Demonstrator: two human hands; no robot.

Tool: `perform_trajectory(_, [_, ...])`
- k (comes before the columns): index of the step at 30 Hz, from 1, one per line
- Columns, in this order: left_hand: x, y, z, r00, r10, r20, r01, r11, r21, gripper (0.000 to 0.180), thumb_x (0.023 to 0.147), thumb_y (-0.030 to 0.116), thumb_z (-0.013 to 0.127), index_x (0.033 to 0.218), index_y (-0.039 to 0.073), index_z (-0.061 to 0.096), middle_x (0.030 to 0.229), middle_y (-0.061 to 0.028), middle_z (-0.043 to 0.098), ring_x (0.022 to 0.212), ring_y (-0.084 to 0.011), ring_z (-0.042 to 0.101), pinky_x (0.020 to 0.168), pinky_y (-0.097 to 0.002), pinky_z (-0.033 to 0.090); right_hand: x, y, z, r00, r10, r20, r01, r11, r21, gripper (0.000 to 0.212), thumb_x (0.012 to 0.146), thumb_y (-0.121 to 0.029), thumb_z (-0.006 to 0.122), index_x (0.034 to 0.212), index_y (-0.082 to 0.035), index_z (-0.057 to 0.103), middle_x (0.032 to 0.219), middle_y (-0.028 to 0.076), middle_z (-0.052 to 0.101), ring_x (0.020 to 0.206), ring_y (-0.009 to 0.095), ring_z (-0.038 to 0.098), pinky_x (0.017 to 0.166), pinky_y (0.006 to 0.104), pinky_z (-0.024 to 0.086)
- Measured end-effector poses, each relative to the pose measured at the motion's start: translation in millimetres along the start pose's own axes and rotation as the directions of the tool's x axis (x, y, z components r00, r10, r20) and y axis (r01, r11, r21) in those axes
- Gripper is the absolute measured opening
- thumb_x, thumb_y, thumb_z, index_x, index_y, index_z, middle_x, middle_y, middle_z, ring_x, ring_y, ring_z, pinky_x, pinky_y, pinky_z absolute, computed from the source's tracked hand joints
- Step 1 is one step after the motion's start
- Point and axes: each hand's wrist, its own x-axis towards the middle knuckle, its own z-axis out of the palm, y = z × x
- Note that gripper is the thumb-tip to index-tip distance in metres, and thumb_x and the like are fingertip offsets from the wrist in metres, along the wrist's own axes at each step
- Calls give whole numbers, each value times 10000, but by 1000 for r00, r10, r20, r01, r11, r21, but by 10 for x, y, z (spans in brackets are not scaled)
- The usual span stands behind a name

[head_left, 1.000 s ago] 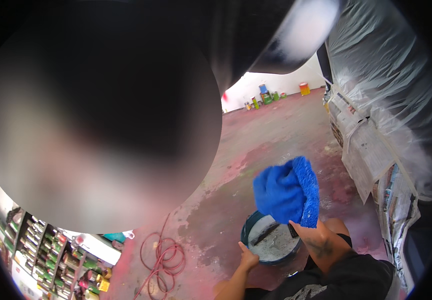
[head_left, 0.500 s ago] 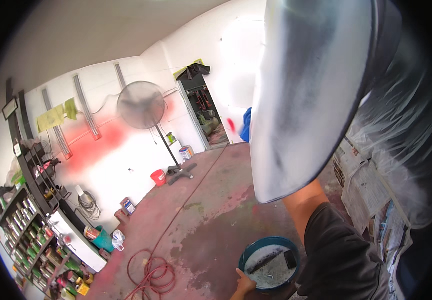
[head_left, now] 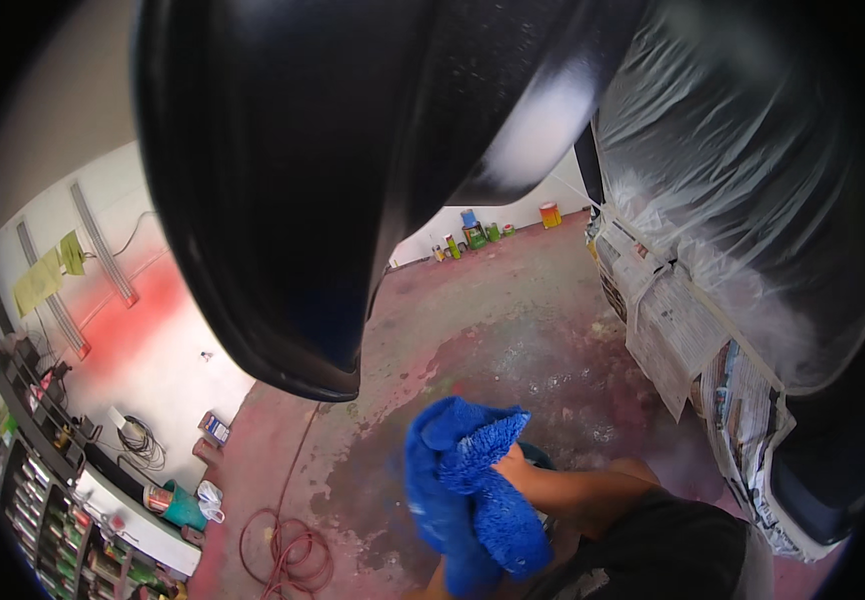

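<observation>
A fluffy blue microfiber cloth (head_left: 453,450) hangs in folds from my right hand (head_left: 515,462), whose fingers are closed on it and partly buried in the pile. Low in the picture, a little of my left arm or hand (head_left: 437,588) shows beside the cloth; its fingers are hidden behind the fabric. Behind my right hand, part of the dark teal basin's rim (head_left: 539,457) peeks out, the rest covered by the cloth and my arm. Above it all looms a large curved car body panel (head_left: 283,200), its glossy black side toward me and a pale patch at its right.
At right stands a vehicle covered in clear plastic sheeting (head_left: 743,200) and taped newspaper (head_left: 653,290). A red hose (head_left: 288,555) lies coiled on the stained floor. Shelves of cans (head_left: 53,520) and a teal bucket (head_left: 185,508) line the left. Several cans (head_left: 475,236) stand along the far wall.
My right hand has come down from behind the panel with the blue cloth, over the basin. The panel's black side shows now instead of the pale grey one. My view has shifted right.
</observation>
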Motion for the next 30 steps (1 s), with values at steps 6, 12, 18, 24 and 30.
perform_trajectory(6, [3, -66, -47, 996, 54, 69, -47, 993, -105, 1163, 881, 45, 655, 1642, 46, -225, 1630, -263, 366, 1466, -372, 446, 1197, -411, 374, -1292, 541, -604, 664, 747, 26, -712, 621, 327, 415, 1080, -249, 509, 1400, 1, 595, 1367, 239, 636, 1312, 381, 597, 975, 692, 500])
perform_trajectory(12, [-312, 186, -173, 989, 148, 23, -144, 981, -128, 1181, 853, 45, 672, 1653, 38, -196, 1646, -274, 332, 1480, -387, 427, 1199, -405, 363, -814, 1174, -1101, 541, 837, 80, -172, 17, 985, 418, 1083, -246, 494, 1404, 4, 591, 1374, 242, 632, 1332, 388, 587, 970, 720, 496])
perform_trajectory(18, [-164, 35, -212, 992, 122, -6, -122, 988, -95, 1180, 826, 41, 662, 1656, 29, -177, 1653, -281, 312, 1519, -389, 379, 1217, -405, 340, 582, 510, -957, 765, 643, 24, -19, -15, 1000, 392, 1090, -259, 508, 1359, 1, 625, 1267, 193, 688, 1179, 341, 688, 890, 569, 587])
perform_trajectory(24, [-133, 168, -145, 994, 51, -96, -45, 997, 60, 1197, 797, 127, 675, 1663, 40, -145, 1561, -372, 422, 1462, -482, 451, 1210, -453, 361, 1779, 115, -122, 830, 537, 149, -283, 176, 943, 379, 1098, -360, 545, 1172, -22, 701, 1001, 32, 715, 831, 118, 649, 725, 310, 536])
perform_trajectory(30, [94, -70, 102, 991, 117, -62, -113, 991, 74, 1203, 816, 152, 676, 1672, 108, -168, 1548, -391, 424, 1440, -506, 465, 1199, -494, 380, 3273, 1669, -14, 792, 609, -30, 41, -3, 999, 453, 1096, -461, 497, 1128, -44, 673, 965, 75, 715, 793, 206, 676, 686, 359, 537])
